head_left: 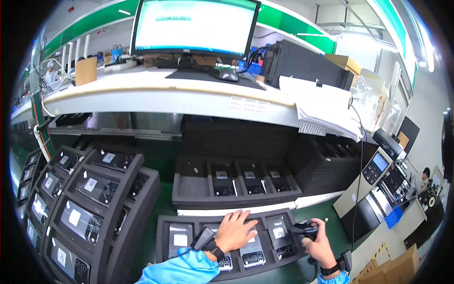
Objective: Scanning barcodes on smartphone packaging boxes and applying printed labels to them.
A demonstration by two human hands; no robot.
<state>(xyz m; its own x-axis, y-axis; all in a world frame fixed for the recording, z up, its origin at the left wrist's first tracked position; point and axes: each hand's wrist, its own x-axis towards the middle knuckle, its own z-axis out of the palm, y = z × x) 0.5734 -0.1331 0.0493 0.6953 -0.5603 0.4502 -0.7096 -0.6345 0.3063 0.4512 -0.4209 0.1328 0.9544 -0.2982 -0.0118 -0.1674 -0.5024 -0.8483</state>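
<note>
My left hand (233,233) is spread flat over the middle of a black foam tray (163,246), fingers apart, partly covering two phones. Whether it touches them I cannot tell. In the tray's slots lie several dark phones with camera clusters and white labels, among them a phone (252,248) below my fingertips and a phone (281,236) at the tray's right end. Beside that end, my right hand (320,246) is closed around a black barcode scanner (305,228), its head toward the tray. Blue sleeves and dark wrist straps with small boxes show on both arms.
Another foam tray (189,191) with phones sits just beyond. Stacked phone trays (106,215) fill the left; more black trays (314,165) stand at the back right. Above is a bench shelf (156,100) with a monitor (194,26), mouse (223,74) and papers (326,106). Cartons (397,267) stand lower right.
</note>
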